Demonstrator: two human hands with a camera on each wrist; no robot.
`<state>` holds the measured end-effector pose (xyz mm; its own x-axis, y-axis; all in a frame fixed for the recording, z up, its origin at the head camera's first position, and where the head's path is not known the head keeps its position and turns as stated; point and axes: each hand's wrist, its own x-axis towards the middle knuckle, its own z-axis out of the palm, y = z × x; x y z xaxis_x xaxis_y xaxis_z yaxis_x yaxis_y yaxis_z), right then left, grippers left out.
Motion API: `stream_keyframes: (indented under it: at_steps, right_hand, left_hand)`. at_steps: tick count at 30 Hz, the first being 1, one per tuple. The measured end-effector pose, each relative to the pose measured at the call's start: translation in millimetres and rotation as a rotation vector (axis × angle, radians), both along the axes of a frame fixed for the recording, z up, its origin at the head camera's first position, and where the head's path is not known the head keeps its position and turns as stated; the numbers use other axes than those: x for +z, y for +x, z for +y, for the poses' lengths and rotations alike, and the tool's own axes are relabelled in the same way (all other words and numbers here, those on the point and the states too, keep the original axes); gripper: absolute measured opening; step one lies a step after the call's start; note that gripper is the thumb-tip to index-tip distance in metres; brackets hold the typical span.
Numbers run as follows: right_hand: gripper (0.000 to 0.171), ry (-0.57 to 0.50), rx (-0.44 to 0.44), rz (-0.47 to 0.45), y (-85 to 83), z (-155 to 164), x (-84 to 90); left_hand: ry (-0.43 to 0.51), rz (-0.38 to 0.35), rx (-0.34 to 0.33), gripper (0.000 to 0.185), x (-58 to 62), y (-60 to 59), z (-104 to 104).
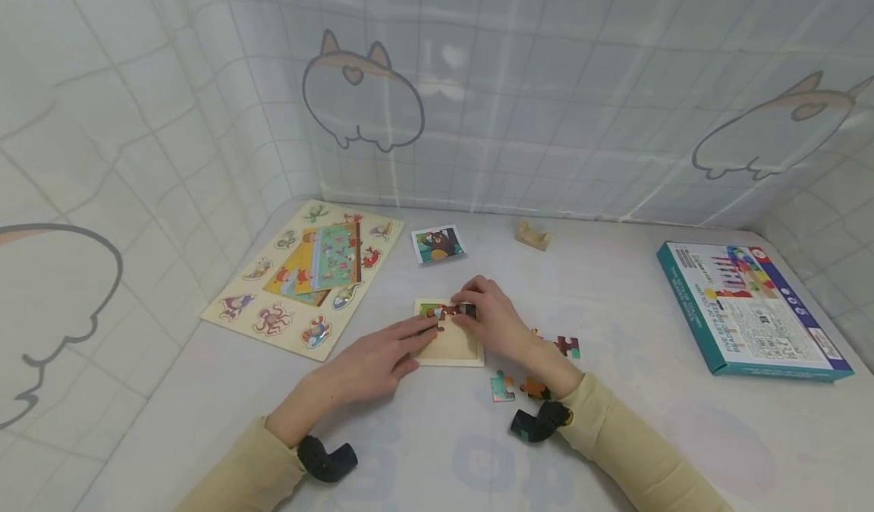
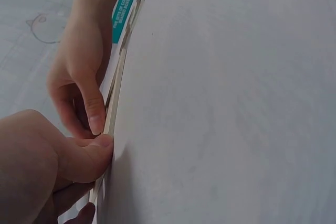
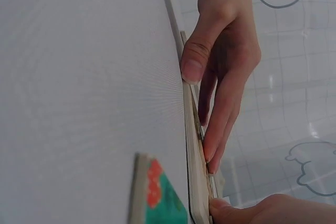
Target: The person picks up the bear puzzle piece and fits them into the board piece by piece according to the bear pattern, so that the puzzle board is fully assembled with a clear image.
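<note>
While both forearms reach in from the near edge of the white surface [image 1: 423, 451], the two hands meet over a small square wooden puzzle tray [image 1: 448, 347] at centre. The left hand [image 1: 372, 362] lies flat and low, fingers extended and relaxed, fingertips resting on the tray's left edge; in the left wrist view its thumb [image 2: 86, 156] presses the tray's thin rim [image 2: 112, 114]. The right hand [image 1: 493, 316] arches over the tray's far side, fingers curled down onto the puzzle pieces [image 1: 447, 312] seated along the top row; the right wrist view shows its thumb [image 3: 195, 64] against the tray's outer edge [image 3: 195, 156] and the long fingers [image 3: 220, 129] pressing down on the pieces. Whether a piece is pinched or only pressed cannot be told.

Counts: one small tray, holding a short row of joined pieces at its far edge, the rest of its floor bare wood. Three loose pieces lie outside it by the right wrist: one brown and green [image 1: 568, 346], one pale green [image 1: 501, 387], one orange [image 1: 534, 387]. One bear picture card [image 1: 438, 243] lies beyond the tray. One large wooden animal puzzle board [image 1: 273, 299] sits at left, with nine animal shapes around its rim and smaller picture boards [image 1: 326, 262] stacked in its middle. One teal box [image 1: 751, 311] lies at right. One small wooden block [image 1: 533, 234] stands near the back wall.
</note>
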<state>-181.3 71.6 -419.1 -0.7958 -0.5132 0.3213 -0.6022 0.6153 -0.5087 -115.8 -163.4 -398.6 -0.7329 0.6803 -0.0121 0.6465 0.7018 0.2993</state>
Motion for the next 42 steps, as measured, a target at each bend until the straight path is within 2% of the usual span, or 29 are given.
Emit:
stream_keyframes:
  at_steps: [17, 22, 27, 30, 34, 42]
  right_hand:
    - [0.022, 0.039, 0.016, 0.028, -1.5, 0, -0.9]
    - [0.023, 0.037, 0.003, 0.007, -1.1, -1, 0.3]
    - [0.034, 0.059, -0.005, -0.034, 6.1, 2, 6.3]
    - [0.036, 0.028, -0.006, -0.074, 12.3, 12, 13.3]
    - [0.03, -0.04, -0.001, -0.121, 17.8, 38, 18.9]
    - [0.026, -0.063, -0.035, -0.146, 22.6, 91, 14.9]
  left_hand:
    - [-0.001, -0.031, 0.008, 0.052, 0.7, -1.8, 0]
    - [0.009, -0.035, 0.007, 0.052, 2.0, -1.8, 0]
    - [0.021, -0.04, -0.002, 0.051, 2.4, -0.6, 0]
    - [0.023, -0.041, 0.002, 0.051, 1.4, 0.0, 0]
    - [0.021, -0.047, 0.012, 0.051, 1.0, 0.1, 0]
    - [0.022, -0.064, 0.016, 0.052, 1.2, 0.9, 1]
